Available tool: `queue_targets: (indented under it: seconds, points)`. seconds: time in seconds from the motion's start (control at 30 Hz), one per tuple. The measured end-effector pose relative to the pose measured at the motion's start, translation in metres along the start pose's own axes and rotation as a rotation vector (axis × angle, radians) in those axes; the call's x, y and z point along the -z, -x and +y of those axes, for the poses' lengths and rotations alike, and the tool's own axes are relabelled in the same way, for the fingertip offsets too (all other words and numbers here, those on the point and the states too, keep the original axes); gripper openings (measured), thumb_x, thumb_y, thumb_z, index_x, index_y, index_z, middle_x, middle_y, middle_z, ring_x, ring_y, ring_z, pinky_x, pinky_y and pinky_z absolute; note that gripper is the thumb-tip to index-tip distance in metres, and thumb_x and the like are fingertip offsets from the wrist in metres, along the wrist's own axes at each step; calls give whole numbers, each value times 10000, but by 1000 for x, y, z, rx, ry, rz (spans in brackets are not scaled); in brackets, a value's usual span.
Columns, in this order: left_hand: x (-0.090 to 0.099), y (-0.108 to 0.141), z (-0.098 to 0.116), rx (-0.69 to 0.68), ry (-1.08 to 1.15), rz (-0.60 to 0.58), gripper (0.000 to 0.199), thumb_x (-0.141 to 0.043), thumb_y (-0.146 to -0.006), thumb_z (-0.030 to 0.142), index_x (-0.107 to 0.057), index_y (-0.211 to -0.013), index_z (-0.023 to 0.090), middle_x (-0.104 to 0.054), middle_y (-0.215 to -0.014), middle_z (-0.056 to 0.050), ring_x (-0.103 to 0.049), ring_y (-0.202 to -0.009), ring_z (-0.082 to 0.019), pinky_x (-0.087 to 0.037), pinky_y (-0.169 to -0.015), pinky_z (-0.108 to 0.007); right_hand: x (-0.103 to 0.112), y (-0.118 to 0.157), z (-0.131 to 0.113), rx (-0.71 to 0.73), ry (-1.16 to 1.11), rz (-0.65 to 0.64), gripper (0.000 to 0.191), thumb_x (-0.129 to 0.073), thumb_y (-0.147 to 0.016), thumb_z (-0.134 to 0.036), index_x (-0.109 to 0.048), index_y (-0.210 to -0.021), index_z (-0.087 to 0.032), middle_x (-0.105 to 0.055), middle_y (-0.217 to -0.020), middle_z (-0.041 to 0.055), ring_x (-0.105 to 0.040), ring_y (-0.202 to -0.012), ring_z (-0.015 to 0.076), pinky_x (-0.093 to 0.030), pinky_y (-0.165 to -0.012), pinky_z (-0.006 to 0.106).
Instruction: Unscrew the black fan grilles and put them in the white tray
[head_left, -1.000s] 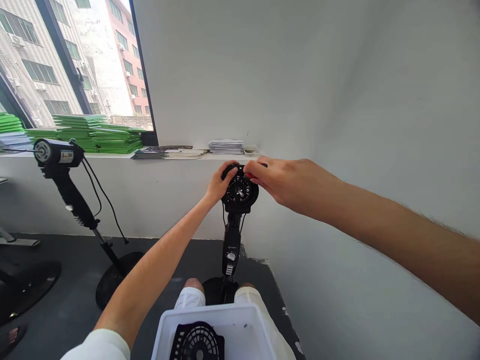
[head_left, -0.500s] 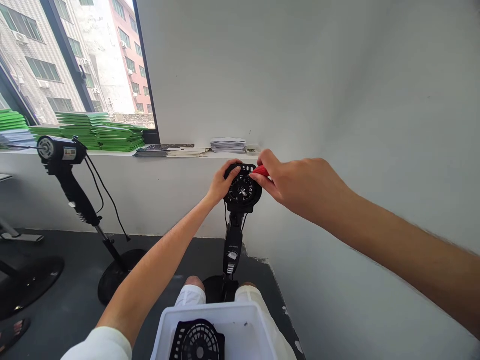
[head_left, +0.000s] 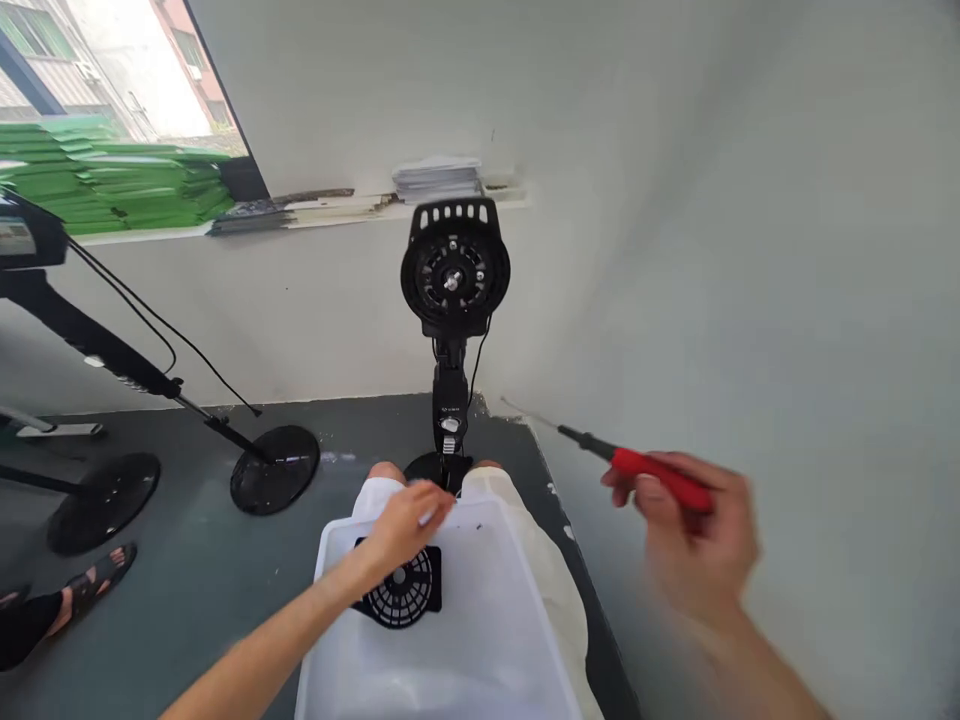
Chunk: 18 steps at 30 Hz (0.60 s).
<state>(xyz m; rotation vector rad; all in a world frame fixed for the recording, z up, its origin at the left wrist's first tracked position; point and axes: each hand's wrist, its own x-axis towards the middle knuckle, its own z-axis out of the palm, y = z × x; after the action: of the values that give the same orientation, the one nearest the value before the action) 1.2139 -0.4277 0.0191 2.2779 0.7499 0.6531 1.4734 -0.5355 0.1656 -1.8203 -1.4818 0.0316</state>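
Observation:
A red-handled screwdriver is gripped in my right hand, its thin shaft pointing up and left, away from the fan. Over the far part of a white tray on my lap is my left hand, fingers drawn together; whether something small is in them I cannot make out. Below that hand a black slotted plate lies in the tray, partly covered by the hand and wrist. In front of me stands a fan head without blades, with its metal shaft and screws facing me and neither hand touching it.
Another black stand fan stands at left, its round base on the floor. Green stacks and white papers lie on the sill. A person's sandalled foot shows at lower left. A wall is close on my right.
Both hands have left the fan head. My left hand has come down over the tray, and my right hand has drawn back and down with the screwdriver. The view has tilted downward.

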Motion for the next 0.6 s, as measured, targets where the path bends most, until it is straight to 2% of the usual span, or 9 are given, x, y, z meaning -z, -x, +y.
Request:
queue_targets:
  seconds: [0.07,0.1,0.17,0.23,0.33,0.4,0.5,0.6]
  points:
    - [-33,29,3,-30,-229,-243,304,-426,-1035,275,-687,-1180,219,-716,-1240,-89,-686,-1110,-240,-566,-970,-394,-35,39,18,-143,-155,-9,453,-459,-924,-666,-577,-1019,-239,-687,-709,25,-594,-575,171,-467,-529,296]
    - [-46,36,6,-37,-333,-319,326,-431,-1029,251,-651,-1264,200,-663,-1357,-114,-658,-1198,-260,-557,-1003,-411,-50,58,25,-216,-236,-13,441,-472,-923,-660,-569,-1016,-240,-690,-711,24,-601,-575,170,-488,-536,300]
    - [-64,39,10,-51,-493,-419,406,-417,-1024,216,-547,-1405,159,-504,-1541,-157,-563,-1355,-282,-530,-1064,-420,-75,91,39,-341,-379,-17,393,-491,-933,-627,-549,-1016,-247,-698,-719,18,-616,-578,172,-531,-571,319]
    - [-76,34,10,-60,-591,-472,472,-395,-1014,167,-460,-1479,125,-399,-1610,-175,-496,-1425,-287,-511,-1095,-415,-89,114,49,-401,-441,-47,313,-516,-950,-561,-541,-1022,-257,-710,-737,14,-626,-582,173,-555,-606,339]
    - [-89,23,4,-37,-661,-495,553,-378,-981,98,-366,-1534,99,-384,-1618,-179,-488,-1428,-296,-509,-1096,-422,-96,131,58,-456,-513,-105,217,-534,-968,-475,-543,-1050,-274,-727,-793,19,-642,-630,179,-559,-663,360]
    - [-95,16,0,-12,-650,-494,572,-373,-964,65,-355,-1535,86,-442,-1584,-170,-500,-1413,-284,-496,-1117,-410,-95,135,64,-489,-566,-77,200,-528,-973,-462,-539,-1053,-278,-720,-794,13,-634,-636,177,-548,-665,361]
    - [-98,7,-2,13,-579,-485,574,-376,-938,25,-394,-1507,94,-506,-1531,-146,-505,-1391,-256,-460,-1162,-376,-93,137,72,-520,-605,-26,201,-533,-970,-466,-543,-1046,-280,-712,-786,1,-630,-633,173,-543,-651,354]
    - [-97,-3,-3,81,-497,-469,525,-395,-932,28,-489,-1426,176,-561,-1445,-116,-536,-1332,-239,-498,-1116,-371,-92,139,81,-527,-604,-32,225,-558,-947,-484,-570,-1040,-280,-725,-781,8,-639,-625,183,-552,-633,354]
